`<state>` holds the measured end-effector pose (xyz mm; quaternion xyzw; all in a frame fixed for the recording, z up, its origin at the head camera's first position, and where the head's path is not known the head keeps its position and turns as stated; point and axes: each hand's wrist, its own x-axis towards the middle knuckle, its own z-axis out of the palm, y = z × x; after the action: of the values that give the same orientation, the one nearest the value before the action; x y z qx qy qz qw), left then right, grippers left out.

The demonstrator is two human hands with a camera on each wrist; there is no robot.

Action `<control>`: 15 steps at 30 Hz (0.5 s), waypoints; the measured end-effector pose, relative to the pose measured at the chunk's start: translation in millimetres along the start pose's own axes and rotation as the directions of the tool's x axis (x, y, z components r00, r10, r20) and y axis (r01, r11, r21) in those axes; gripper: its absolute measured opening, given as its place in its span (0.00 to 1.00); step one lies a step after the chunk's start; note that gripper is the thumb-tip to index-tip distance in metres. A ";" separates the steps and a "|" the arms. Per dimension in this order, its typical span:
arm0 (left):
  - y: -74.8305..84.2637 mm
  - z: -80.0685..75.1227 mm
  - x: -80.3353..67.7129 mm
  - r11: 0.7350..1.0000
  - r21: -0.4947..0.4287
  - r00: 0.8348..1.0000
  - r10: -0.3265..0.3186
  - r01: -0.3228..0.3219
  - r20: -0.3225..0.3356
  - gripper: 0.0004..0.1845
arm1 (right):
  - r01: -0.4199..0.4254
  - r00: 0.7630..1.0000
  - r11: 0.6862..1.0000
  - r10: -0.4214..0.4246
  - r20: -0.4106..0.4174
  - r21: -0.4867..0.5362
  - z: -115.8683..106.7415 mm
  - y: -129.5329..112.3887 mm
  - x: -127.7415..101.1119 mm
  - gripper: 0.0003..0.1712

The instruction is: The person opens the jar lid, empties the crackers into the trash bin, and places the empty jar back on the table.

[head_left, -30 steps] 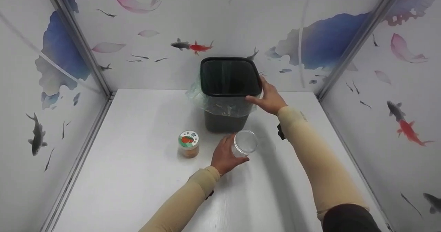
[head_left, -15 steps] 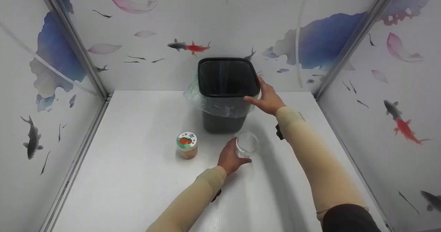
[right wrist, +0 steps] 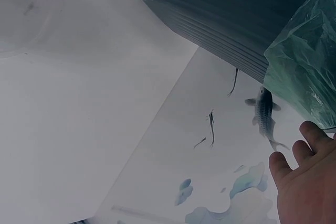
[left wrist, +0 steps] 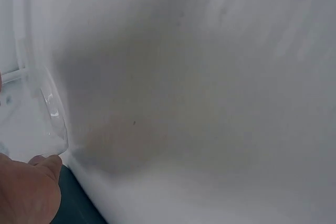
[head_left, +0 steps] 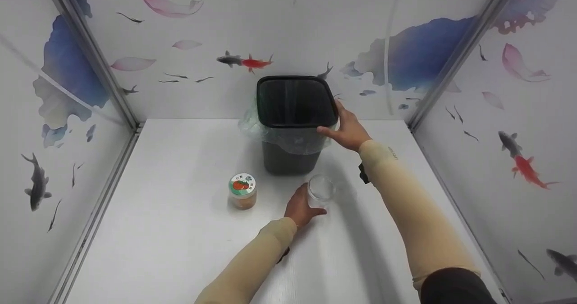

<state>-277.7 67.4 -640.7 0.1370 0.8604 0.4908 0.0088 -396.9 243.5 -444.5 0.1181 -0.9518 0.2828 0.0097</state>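
My left hand (head_left: 301, 208) holds a clear plastic jar (head_left: 321, 191) from its left side, thumb along the front. The jar stands on the white table in front of a dark bin (head_left: 290, 159). In the left wrist view the jar's wall (left wrist: 52, 111) shows at the left edge, with fingers (left wrist: 48, 167) against it. My right hand (head_left: 349, 130) rests on the bin's right front corner, thumb at the front rim and fingers along the side. The right wrist view shows those fingers (right wrist: 281, 169) fairly straight, beside the pale green bin liner (right wrist: 307, 61).
Left of the clear jar stands a small jar (head_left: 243, 191) with an orange fruit picture on its lid and brownish contents. The liner (head_left: 252, 119) hangs loosely over the bin's outside. Patterned panels (head_left: 180, 92) enclose the white table (head_left: 171, 232) at the back and sides.
My left hand and the clear jar have shifted slightly to the right over the table, then stayed put. The right hand keeps its place at the bin. The head view has drifted a little.
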 end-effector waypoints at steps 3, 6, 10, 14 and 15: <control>-0.5 0.9 1.1 1.000 0.001 1.000 -0.005 0.005 0.008 0.53 | -0.007 1.000 1.000 0.007 0.007 -0.003 0.0 -0.9 -0.9 0.66; 0.7 0.4 1.8 1.000 0.004 1.000 -0.008 0.008 0.027 0.54 | 0.007 1.000 1.000 -0.007 0.001 -0.002 -0.3 -0.8 -0.5 0.65; 0.7 0.2 4.1 1.000 0.006 0.999 0.002 -0.002 0.036 0.54 | 0.012 1.000 1.000 -0.012 -0.009 0.007 -0.8 0.6 0.5 0.65; -0.6 1.7 6.2 1.000 0.025 1.000 0.017 -0.017 0.023 0.55 | 0.000 1.000 1.000 0.000 0.001 0.004 -0.9 1.2 0.0 0.66; -0.5 2.0 6.2 0.999 0.029 1.000 0.018 -0.019 0.021 0.55 | -0.001 1.000 1.000 0.001 0.002 0.001 -1.1 1.2 -0.4 0.66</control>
<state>-283.4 70.3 -641.4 0.1502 0.8661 0.4766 0.0111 -396.8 245.2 -444.2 0.1178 -0.9518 0.2830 0.0086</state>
